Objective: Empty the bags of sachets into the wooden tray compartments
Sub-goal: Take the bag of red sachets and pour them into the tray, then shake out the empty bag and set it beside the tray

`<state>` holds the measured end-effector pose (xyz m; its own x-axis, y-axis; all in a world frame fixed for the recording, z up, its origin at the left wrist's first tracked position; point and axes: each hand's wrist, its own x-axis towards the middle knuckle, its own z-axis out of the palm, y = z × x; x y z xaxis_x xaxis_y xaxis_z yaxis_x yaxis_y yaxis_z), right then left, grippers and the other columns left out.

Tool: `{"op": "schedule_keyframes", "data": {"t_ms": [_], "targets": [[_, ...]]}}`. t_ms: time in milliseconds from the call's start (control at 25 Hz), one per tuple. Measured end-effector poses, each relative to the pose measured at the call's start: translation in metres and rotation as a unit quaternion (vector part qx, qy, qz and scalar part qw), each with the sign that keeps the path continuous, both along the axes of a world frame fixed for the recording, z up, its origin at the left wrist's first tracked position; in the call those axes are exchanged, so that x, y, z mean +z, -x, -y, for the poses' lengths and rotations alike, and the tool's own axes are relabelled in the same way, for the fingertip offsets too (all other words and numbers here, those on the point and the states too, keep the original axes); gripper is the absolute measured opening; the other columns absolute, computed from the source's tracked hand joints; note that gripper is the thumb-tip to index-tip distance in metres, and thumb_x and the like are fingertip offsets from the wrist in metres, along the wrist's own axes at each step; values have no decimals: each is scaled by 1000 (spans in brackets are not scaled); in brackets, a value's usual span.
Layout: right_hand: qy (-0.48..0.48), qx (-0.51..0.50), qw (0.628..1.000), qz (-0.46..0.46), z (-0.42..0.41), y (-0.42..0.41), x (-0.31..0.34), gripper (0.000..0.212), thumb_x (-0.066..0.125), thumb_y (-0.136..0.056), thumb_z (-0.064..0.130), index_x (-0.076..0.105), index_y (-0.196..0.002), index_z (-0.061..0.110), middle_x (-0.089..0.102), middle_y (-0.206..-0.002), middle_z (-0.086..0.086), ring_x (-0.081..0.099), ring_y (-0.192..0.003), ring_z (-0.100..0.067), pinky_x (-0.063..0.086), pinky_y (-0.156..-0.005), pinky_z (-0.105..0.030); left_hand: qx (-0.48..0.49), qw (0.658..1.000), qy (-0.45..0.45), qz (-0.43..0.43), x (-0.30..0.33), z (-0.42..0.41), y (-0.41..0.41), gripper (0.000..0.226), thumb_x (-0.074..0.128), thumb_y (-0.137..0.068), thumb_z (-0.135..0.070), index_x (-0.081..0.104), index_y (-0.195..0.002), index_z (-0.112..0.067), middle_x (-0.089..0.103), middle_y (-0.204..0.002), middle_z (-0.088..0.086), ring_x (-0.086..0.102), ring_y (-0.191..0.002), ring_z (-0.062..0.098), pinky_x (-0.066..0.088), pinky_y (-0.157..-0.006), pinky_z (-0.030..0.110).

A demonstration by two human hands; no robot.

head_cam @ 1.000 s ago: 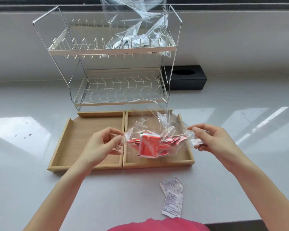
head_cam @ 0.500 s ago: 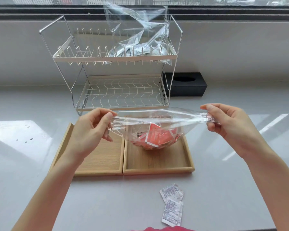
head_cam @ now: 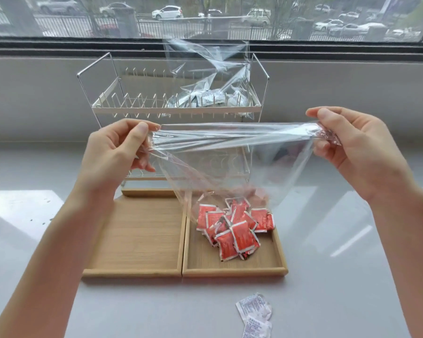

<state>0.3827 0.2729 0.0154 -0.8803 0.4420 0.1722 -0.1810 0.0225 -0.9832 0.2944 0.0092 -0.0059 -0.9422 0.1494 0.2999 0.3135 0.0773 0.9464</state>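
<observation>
Clear bag (head_cam: 230,152) pinched taut between both hands' grips, left hand (head_cam: 115,152) and right hand (head_cam: 352,147), red sachets (head_cam: 235,228) below.

Both bare forearms come in from the near edge and rise toward the middle, the left arm from the near left, the right arm from the near right. The left hand (head_cam: 112,152) is raised with its back toward the camera; its thumb and curled fingers pinch one corner of a clear bag (head_cam: 230,167). The right hand (head_cam: 352,147) is at almost the same height, well apart from the left, and its thumb and bent fingers pinch the other corner. The film is stretched tight between the two hands.
</observation>
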Motion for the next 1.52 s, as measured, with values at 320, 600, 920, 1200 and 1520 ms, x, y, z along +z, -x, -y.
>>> {"op": "schedule_keyframes", "data": {"t_ms": [320,600,920,1200,1520], "targets": [[-26,20,999,-36,7,9,21,22,51,-90,15,68,-77,20,49,-50,12,43,-46,-3,43,-48,-12,19,998,-27,-54,24,10,5,21,46,-92,-14,63,-85,-24,59,-50,-14,56,-49,2,50,-50,11],[-119,60,991,-17,12,4,-36,21,53,-86,0,59,-88,20,56,-51,11,50,-44,-3,42,-49,-12,12,999,-32,1,-29,27,-6,25,49,-88,-5,61,-91,-26,56,-75,0,61,-61,-4,52,-60,9],[-68,67,950,299,10,-13,-177,45,64,-81,4,46,-122,9,52,-68,-4,52,-44,4,43,-46,-9,11,957,69,283,-167,40,-20,28,56,-84,0,59,-112,-5,52,-79,6,54,-70,14,52,-55,8],[-55,87,924,367,11,-26,-205,43,64,-81,6,43,-117,12,51,-63,-3,49,-37,3,40,-43,-10,-8,931,116,346,-200,45,-39,31,59,-83,-5,57,-114,-7,51,-77,8,55,-70,17,51,-53,11],[-110,118,909,384,-3,-18,-210,33,63,-84,20,50,-113,19,59,-82,1,61,-75,-12,50,-68,-21,-12,919,161,359,-200,48,-27,51,66,-78,-26,43,-123,-24,58,-105,5,61,-83,12,47,-59,18]]}}
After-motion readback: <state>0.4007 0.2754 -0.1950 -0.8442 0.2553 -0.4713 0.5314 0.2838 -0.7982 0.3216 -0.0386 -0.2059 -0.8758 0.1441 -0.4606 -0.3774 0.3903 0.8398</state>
